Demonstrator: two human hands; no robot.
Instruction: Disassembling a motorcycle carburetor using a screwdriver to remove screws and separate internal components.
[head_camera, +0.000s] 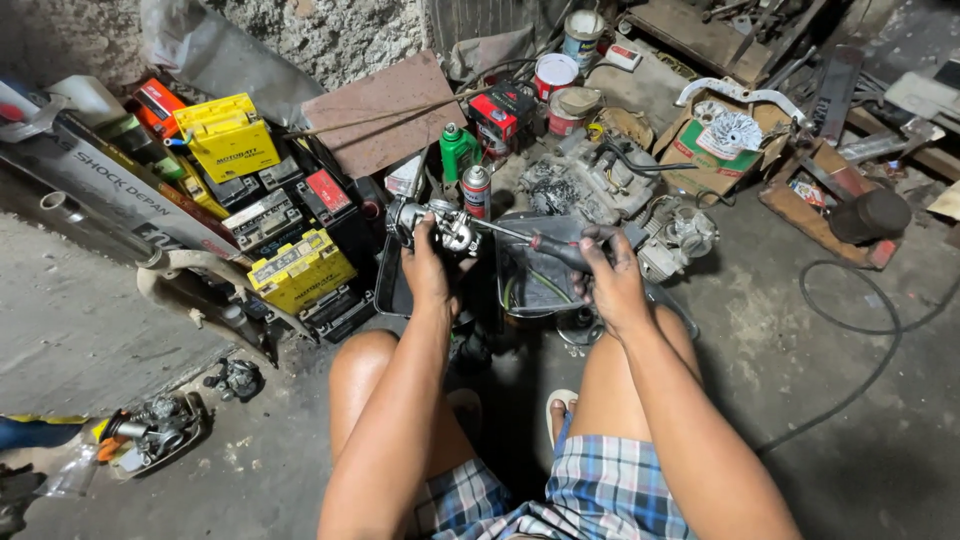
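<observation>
My left hand (425, 268) grips a small metal carburetor (440, 222) and holds it up over a dark oily tray (525, 285). My right hand (610, 280) is closed on the dark handle of a screwdriver (545, 243). Its thin shaft runs left and its tip meets the carburetor's side. Both forearms reach forward over my bare knees. I sit low on the concrete floor in plaid shorts.
Yellow and black batteries (300, 268) are stacked at the left beside long boxes. Two spray cans (476, 190), paint tins (555, 72), an engine part (590, 180) and a cardboard box (720, 140) lie ahead. A black cable (880, 330) loops at the right. Another carburetor (150, 430) lies lower left.
</observation>
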